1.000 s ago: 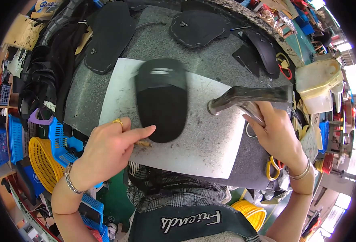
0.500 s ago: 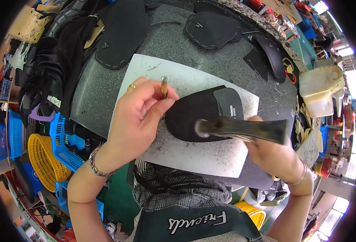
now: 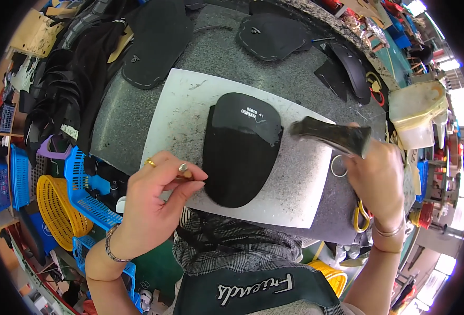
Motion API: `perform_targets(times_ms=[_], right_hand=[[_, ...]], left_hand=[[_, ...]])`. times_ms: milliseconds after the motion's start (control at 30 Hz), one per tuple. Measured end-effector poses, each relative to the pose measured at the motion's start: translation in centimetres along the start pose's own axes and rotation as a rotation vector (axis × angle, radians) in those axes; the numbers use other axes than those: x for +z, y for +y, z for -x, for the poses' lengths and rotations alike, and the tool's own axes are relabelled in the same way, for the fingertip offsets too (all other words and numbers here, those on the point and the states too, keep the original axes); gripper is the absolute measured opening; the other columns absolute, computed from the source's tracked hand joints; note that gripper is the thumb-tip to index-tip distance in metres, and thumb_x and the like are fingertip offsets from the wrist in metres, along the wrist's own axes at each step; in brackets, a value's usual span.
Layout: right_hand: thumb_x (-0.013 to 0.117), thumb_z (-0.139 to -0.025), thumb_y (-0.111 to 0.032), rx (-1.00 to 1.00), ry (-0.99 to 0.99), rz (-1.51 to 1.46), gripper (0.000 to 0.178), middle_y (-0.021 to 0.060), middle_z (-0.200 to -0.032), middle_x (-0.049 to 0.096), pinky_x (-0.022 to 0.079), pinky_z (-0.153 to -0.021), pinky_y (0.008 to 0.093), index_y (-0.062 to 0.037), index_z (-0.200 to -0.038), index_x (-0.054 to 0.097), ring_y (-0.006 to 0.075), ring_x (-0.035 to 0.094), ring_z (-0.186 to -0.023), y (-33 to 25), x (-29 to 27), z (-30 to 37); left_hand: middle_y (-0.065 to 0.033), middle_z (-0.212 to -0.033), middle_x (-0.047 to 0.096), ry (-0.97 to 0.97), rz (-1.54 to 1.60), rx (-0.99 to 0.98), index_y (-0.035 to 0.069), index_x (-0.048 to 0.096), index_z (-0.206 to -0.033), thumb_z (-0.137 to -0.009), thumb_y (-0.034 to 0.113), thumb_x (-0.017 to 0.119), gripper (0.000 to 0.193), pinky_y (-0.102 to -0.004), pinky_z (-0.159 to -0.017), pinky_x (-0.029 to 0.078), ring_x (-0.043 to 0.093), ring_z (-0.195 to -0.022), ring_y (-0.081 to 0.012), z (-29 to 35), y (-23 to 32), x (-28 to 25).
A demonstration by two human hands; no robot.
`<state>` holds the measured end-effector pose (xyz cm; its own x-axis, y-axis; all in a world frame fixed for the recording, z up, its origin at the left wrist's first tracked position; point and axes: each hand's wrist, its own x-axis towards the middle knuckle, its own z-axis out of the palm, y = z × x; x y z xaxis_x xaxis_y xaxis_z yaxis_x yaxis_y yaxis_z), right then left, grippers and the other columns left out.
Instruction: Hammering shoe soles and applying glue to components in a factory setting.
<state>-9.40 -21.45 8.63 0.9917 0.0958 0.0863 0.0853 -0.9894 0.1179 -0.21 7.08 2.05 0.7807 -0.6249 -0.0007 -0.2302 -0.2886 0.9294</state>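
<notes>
My left hand (image 3: 156,202) pinches a short metal punch (image 3: 184,169) between thumb and index finger; its rounded silver end points up. The hand is beside the lower left edge of a black rounded piece (image 3: 237,163), which looks like shoe or insole material. A glossier panel with white print covers the piece's far end. It lies on a white cutting board (image 3: 177,100) strewn with dark specks. My right hand (image 3: 376,181) grips a metal hammer (image 3: 329,135) above the board's right side, its head apart from the black piece.
Black stitched pieces (image 3: 158,44) lie at the far side of the dark table (image 3: 116,131). Yellow-handled scissors (image 3: 362,218) and a metal ring (image 3: 339,166) are by my right hand. Blue and yellow baskets (image 3: 58,210) stand at left; a translucent container (image 3: 416,115) at right.
The black piece has turned so its printed end points away from me. My left hand has moved nearer with the punch. The hammer has gone right and away from the piece.
</notes>
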Motion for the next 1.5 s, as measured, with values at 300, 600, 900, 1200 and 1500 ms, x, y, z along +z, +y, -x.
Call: perform_targets(times_ms=[300, 600, 900, 1200, 1500], right_hand=[[0.06, -0.079, -0.01, -0.013, -0.105, -0.193, 0.016, 0.0119, -0.064, 0.053, 0.043, -0.046, 0.0396, -0.006, -0.086, 0.047, 0.0339, 0.056, -0.054, -2.2, 2.1, 1.0], [0.061, -0.083, -0.013, 0.072, -0.2, -0.486, 0.019, 0.0149, -0.069, 0.053, 0.045, -0.05, 0.041, -0.0041, -0.09, 0.047, 0.0357, 0.057, -0.06, -2.6, 2.0, 0.8], [0.06, -0.083, -0.005, 0.064, -0.146, -0.739, 0.032, 0.02, -0.099, 0.059, 0.049, -0.068, 0.0374, -0.0006, -0.114, 0.052, 0.0367, 0.06, -0.081, -3.1, 1.8, -0.4], [0.063, -0.08, -0.004, -0.425, 0.1, -0.09, 0.018, 0.0077, -0.087, 0.057, 0.043, -0.056, 0.029, -0.0026, -0.097, 0.057, 0.0094, 0.053, -0.062, -4.5, -2.4, -0.3], [0.065, -0.074, 0.009, -0.157, 0.129, -0.737, 0.029, 0.0074, -0.1, 0.059, 0.048, -0.073, 0.0249, 0.0029, -0.102, 0.058, 0.0134, 0.059, -0.083, -4.1, -3.8, -0.6]], left_hand=[[-0.0108, -0.089, 0.06, -0.009, 0.373, -0.017, -0.005, 0.057, -0.089, -0.08, -0.015, 0.056, 0.013, -0.028, -0.079, 0.053, 0.064, -0.088, -0.0191, -1.4, -0.5, 0.4], [-0.0101, -0.089, 0.064, -0.166, 0.226, -0.17, -0.003, 0.059, -0.087, -0.075, -0.019, 0.057, 0.019, -0.0242, -0.079, 0.052, 0.063, -0.087, -0.0144, -0.8, -1.0, -0.2], [-0.0099, -0.085, 0.064, -0.154, -0.086, 0.095, -0.002, 0.059, -0.086, -0.074, -0.016, 0.061, 0.018, -0.0245, -0.069, 0.053, 0.065, -0.078, -0.0173, -0.8, -0.6, 0.5], [-0.01, -0.08, 0.058, -0.01, -0.26, 0.369, 0.003, 0.057, -0.086, -0.077, -0.005, 0.061, 0.013, -0.0313, -0.057, 0.048, 0.058, -0.065, -0.0278, 0.3, -1.1, 1.8], [-0.0091, -0.072, 0.063, -0.14, 0.146, -0.007, -0.002, 0.057, -0.081, -0.081, -0.002, 0.062, 0.005, -0.0242, -0.059, 0.047, 0.063, -0.065, -0.0144, -0.9, -0.8, 1.4]])
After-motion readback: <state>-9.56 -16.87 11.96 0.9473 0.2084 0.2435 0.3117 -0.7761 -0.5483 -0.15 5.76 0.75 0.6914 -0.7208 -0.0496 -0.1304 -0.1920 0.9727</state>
